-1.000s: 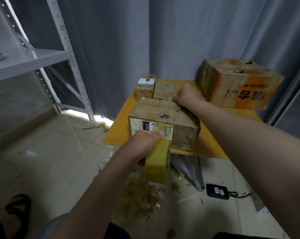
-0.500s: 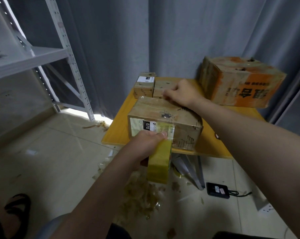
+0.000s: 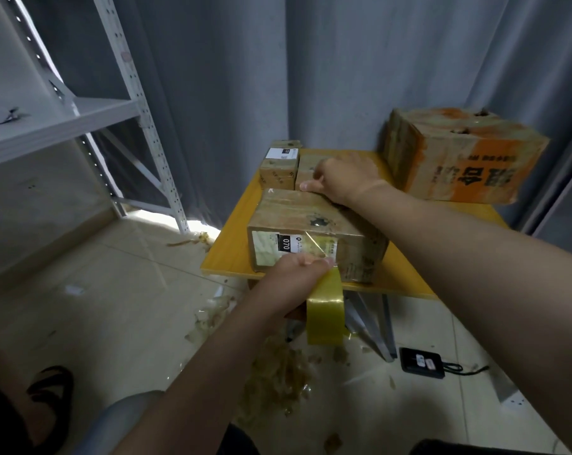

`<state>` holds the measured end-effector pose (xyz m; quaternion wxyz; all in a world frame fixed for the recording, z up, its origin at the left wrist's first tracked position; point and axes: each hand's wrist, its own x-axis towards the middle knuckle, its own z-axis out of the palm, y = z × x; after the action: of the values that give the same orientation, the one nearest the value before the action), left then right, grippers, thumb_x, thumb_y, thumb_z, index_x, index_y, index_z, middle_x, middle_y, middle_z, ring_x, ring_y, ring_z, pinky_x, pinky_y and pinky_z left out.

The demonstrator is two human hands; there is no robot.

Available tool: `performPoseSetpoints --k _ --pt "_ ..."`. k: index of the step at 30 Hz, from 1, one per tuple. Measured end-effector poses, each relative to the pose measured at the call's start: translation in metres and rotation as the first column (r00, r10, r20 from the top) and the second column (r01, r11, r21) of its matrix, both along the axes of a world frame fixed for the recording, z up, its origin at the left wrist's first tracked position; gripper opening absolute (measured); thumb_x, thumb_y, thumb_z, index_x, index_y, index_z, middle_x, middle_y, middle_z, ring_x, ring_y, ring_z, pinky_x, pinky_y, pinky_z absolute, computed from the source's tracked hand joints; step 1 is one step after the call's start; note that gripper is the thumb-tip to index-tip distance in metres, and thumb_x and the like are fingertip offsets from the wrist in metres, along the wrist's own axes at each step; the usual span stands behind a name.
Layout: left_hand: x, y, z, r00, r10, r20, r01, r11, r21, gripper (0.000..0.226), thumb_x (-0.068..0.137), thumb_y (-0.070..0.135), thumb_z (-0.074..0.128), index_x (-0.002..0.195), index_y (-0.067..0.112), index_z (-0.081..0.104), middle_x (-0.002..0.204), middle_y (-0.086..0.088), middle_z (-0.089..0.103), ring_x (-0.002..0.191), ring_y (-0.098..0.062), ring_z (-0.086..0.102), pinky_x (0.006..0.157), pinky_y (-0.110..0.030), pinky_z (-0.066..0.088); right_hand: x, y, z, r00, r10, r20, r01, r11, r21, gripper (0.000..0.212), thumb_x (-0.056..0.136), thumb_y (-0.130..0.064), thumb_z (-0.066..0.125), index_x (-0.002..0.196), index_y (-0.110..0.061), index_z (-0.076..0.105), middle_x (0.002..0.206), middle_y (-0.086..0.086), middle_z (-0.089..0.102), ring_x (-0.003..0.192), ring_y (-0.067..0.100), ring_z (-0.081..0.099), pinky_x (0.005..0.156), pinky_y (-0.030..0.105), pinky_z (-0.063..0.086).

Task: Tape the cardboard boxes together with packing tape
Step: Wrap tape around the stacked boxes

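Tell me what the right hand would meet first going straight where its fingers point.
Probably the unlabelled small box just beyond it: the right hand lies on the far edge of the taped box, fingers pointing left and away. Depth is unclear.

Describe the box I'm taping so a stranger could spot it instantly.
On the yellow table, it is the cardboard box at the near edge, under the right hand. Unlike the orange-printed box and small boxes behind, it bears a black 070 label.
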<state>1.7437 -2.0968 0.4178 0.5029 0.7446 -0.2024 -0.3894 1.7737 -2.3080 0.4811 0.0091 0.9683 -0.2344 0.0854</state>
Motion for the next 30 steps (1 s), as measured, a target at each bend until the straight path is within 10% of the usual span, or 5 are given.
performPoseSetpoints --k 8,15,22,25,30 --pt "-0.034 -0.022 -0.003 0.977 0.072 -0.202 -0.092 0.992 -0.087 0.025 0.102 0.023 0.066 0.125 0.023 0.056 0.081 -0.005 0.058 0.036 -0.008 0.057 0.036 -0.020 0.045 -0.069 0.039 0.029 0.920 -0.174 0.350 0.047 0.938 0.343 0.043 0.099 -0.038 0.056 0.072 -0.007 0.069 0.073 0.014 0.074 0.077 0.034 0.072 0.079 0.042 0.060" --pt "-0.055 -0.030 0.003 0.982 0.053 -0.183 -0.074 0.991 -0.109 0.042 0.095 0.018 0.065 0.135 0.019 0.053 0.118 -0.019 0.072 0.095 -0.033 0.076 0.079 -0.042 0.065 -0.150 0.059 -0.005 0.925 -0.220 -0.309 0.377 0.627 0.682 0.050 0.099 -0.057 0.058 0.102 -0.007 0.068 0.092 0.021 0.076 0.075 0.038 0.077 0.074 0.055 0.064" --pt "-0.057 -0.012 0.017 0.989 0.048 -0.140 -0.064 0.992 -0.111 0.040 0.095 0.018 0.067 0.131 0.004 0.056 0.110 -0.024 0.076 0.092 -0.036 0.078 0.081 -0.049 0.065 -0.160 0.070 -0.061 0.956 -0.284 -0.070 0.135 0.217 0.967 0.036 0.100 -0.038 0.063 0.119 -0.007 0.066 0.121 0.024 0.068 0.106 0.037 0.066 0.084 0.049 0.052" --pt "-0.051 0.001 0.026 0.978 0.002 0.207 -0.016 0.997 0.069 0.035 0.097 0.027 0.066 0.124 0.007 0.053 0.094 -0.013 0.076 0.074 -0.026 0.076 0.061 -0.036 0.063 -0.159 0.076 -0.064 0.962 -0.271 -0.026 0.048 0.075 0.996 0.039 0.103 -0.034 0.061 0.126 -0.003 0.065 0.118 0.022 0.072 0.101 0.036 0.070 0.091 0.045 0.058" --pt "-0.016 0.015 0.041 0.250 0.029 0.968 -0.011 1.000 -0.028 0.028 0.084 0.022 0.070 0.110 0.030 0.062 0.110 0.008 0.066 0.111 -0.024 0.060 0.083 -0.039 0.051 -0.158 0.089 -0.070 0.959 -0.279 0.047 -0.083 -0.116 0.990 0.051 0.110 -0.034 0.044 0.135 0.010 0.054 0.095 0.025 0.071 0.070 0.037 0.065 0.073 0.046 0.059"
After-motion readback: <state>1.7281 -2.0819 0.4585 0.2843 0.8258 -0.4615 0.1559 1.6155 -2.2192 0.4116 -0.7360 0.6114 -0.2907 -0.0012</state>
